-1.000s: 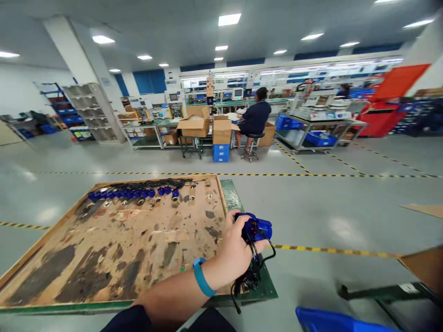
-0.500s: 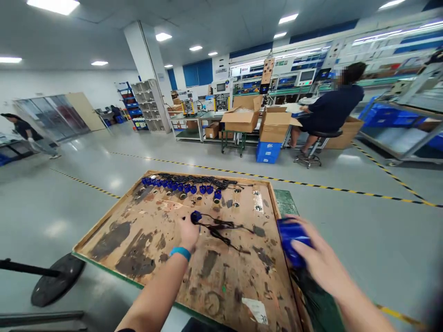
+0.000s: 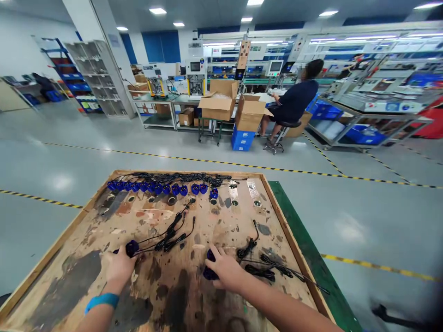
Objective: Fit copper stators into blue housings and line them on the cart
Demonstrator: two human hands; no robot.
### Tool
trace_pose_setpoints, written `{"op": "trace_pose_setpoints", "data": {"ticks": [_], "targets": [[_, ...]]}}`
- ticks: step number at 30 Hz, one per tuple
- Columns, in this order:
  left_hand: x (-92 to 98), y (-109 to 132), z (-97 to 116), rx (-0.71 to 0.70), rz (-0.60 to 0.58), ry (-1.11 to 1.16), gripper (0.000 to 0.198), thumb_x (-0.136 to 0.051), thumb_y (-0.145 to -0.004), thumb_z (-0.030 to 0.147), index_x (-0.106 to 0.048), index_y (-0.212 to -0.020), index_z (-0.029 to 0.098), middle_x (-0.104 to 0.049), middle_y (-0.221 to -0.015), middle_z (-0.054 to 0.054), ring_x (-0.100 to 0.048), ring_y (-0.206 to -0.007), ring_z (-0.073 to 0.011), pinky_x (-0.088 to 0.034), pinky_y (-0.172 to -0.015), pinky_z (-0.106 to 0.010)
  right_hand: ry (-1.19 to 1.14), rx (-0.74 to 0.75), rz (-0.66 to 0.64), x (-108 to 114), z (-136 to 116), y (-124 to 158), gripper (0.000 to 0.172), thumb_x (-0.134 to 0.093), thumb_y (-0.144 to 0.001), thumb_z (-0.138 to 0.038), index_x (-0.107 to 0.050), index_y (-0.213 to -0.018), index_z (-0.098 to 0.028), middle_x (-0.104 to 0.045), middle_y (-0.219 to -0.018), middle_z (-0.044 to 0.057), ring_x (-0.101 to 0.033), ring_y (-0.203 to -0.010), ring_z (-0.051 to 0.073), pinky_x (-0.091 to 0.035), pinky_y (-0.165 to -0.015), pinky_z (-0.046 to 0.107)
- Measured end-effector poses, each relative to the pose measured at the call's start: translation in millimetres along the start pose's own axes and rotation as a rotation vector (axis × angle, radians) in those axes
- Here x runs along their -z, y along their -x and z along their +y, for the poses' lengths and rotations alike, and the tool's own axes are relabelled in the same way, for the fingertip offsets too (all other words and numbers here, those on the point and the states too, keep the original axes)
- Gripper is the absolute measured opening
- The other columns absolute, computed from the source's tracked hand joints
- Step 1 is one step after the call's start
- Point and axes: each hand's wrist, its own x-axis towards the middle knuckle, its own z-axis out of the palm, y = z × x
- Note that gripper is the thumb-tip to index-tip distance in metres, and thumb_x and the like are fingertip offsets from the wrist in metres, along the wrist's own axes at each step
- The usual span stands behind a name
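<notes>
Bright, even light falls from white ceiling panels (image 3: 157,10); the glossy grey floor (image 3: 62,182) throws back pale glare patches; shadows are faint; straight lines bow toward the edges; the far background is slightly soft.

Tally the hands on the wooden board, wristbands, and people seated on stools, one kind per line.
Bare hands on the worn wooden board: 2, left hand and right hand
Teal wristband: 1
Person in dark clothing on a stool: 1
Total: 4
</notes>
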Motion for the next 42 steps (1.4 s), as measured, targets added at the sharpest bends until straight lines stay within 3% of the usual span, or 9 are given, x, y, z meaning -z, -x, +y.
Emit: {"op": "trace_pose_setpoints", "data": {"ticks": [3,6,12,16,19,30,34,39,42], "targets": [[0.8,-14,-10,-0.170,-0.082,-0.159,0.087,-0.058,-0.079,0.067,-0.046,-0.144,0.010,-0.042,-0.141,-0.032,-0.061,-0.116,-0.0474,-0.050,-0.091,-0.053,-0.076,-0.006,0.025,6,6,3,0.103,-0.085,-0.064,-0.059,-0.038,-0.154,-0.039,-0.020,-0.167,0.019,-0.042,-0.136,0.050,-0.038,-0.104,0.069],[19.4,-24,16,-0.269,0.019,-0.272,0.102,-0.055,-0.078,0.076,-0.034,-0.155,0.013,-0.036,-0.149,-0.033,-0.054,-0.123,-0.0537,-0.046,-0.094,-0.059,-0.165,-0.123,0.133,30,38,-10,0.097,-0.078,-0.076,-0.058,-0.031,-0.158,-0.036,-0.018,-0.168,0.017,-0.035,-0.144,0.046,-0.034,-0.111,0.065],[39.0,-43,200,-0.734,0.112,-0.139,0.083,-0.057,-0.090,0.063,-0.035,-0.156,0.018,-0.040,-0.155,-0.024,-0.044,-0.139,-0.0398,-0.040,-0.110,-0.050,-0.226,-0.404,0.484,94,143,-114,0.074,-0.060,-0.092,-0.033,-0.030,-0.158,-0.018,-0.029,-0.163,0.020,-0.033,-0.149,0.033,-0.032,-0.118,0.051],[4.0,-67,323,-1.141,0.140,0.044,0.076,-0.071,-0.088,0.044,-0.038,-0.155,0.032,-0.026,-0.167,-0.014,-0.022,-0.154,-0.0362,-0.023,-0.123,-0.052,-0.267,-0.435,0.520,112,175,-181,0.076,-0.069,-0.088,-0.034,-0.036,-0.153,-0.013,-0.039,-0.156,0.021,-0.044,-0.142,0.031,-0.036,-0.115,0.043],[-26.3,-88,363,-1.213,0.102,0.074,0.072,-0.072,-0.087,0.035,-0.043,-0.153,0.035,-0.028,-0.167,-0.013,-0.024,-0.153,-0.0384,-0.021,-0.122,-0.058,-0.276,-0.427,0.502,106,181,-207,0.059,-0.069,-0.089,-0.032,-0.049,-0.141,-0.015,-0.055,-0.142,0.017,-0.056,-0.128,0.028,-0.041,-0.109,0.038],[-40.6,-120,351,-1.168,0.081,-0.200,0.058,-0.049,-0.101,0.032,-0.035,-0.157,0.036,-0.026,-0.167,-0.016,-0.030,-0.151,-0.0357,-0.031,-0.116,-0.055,-0.355,-0.458,0.541,107,168,-231,0.044,-0.062,-0.095,-0.032,-0.054,-0.134,-0.013,-0.060,-0.125,0.018,-0.057,-0.118,0.029,-0.042,-0.104,0.041],[-44.0,-113,362,-1.150,0.099,-0.208,0.062,-0.051,-0.100,0.046,-0.035,-0.158,0.031,-0.024,-0.166,-0.021,-0.031,-0.149,-0.0417,-0.032,-0.112,-0.062,-0.411,-0.411,0.526,108,173,-219,0.066,-0.067,-0.094,-0.039,-0.040,-0.150,-0.014,-0.054,-0.140,0.017,-0.051,-0.130,0.026,-0.038,-0.111,0.038],[-26.2,-88,348,-1.237,0.049,-0.128,0.075,-0.051,-0.097,0.058,-0.029,-0.160,0.025,-0.005,-0.171,-0.018,-0.008,-0.155,-0.0454,-0.015,-0.118,-0.069,-0.434,-0.214,0.399,85,178,-86,0.085,-0.069,-0.087,-0.060,-0.038,-0.155,-0.019,-0.046,-0.152,0.019,-0.042,-0.141,0.036,-0.033,-0.116,0.054],[-6.2,-40,316,-1.500,-0.237,-0.096,0.093,-0.069,-0.080,0.069,-0.036,-0.157,0.030,-0.005,-0.172,-0.009,0.001,-0.156,-0.0461,-0.007,-0.121,-0.069,-0.320,-0.194,0.191,57,181,27,0.116,-0.084,-0.063,-0.070,-0.032,-0.159,-0.032,-0.031,-0.164,0.016,-0.027,-0.148,0.047,-0.020,-0.117,0.069]]}}
